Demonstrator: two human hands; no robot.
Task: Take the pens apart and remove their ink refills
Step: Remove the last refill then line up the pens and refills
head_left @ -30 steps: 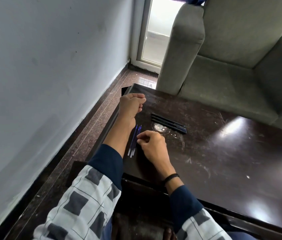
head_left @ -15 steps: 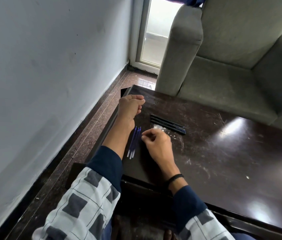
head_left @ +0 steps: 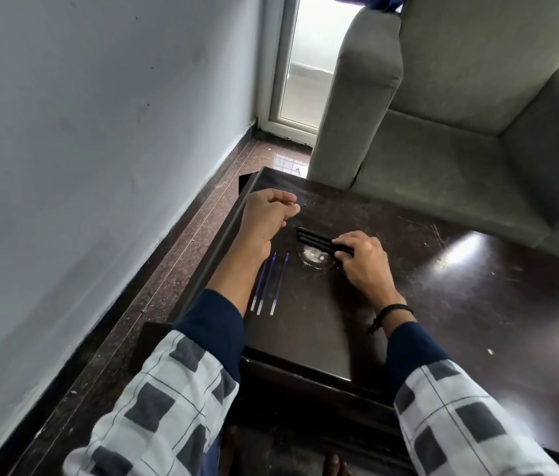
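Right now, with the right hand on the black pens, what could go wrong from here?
1. The right hand grips the end of the row of black pens; lifting one may roll the others.
2. The three blue refills lie loose beside the left forearm, near the table's left edge; a sweep could knock them off.
3. Small pale bits by the pens could scatter.

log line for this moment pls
step: pen pickup | right hand: grips black pens | left hand: curled on table | refills: three out
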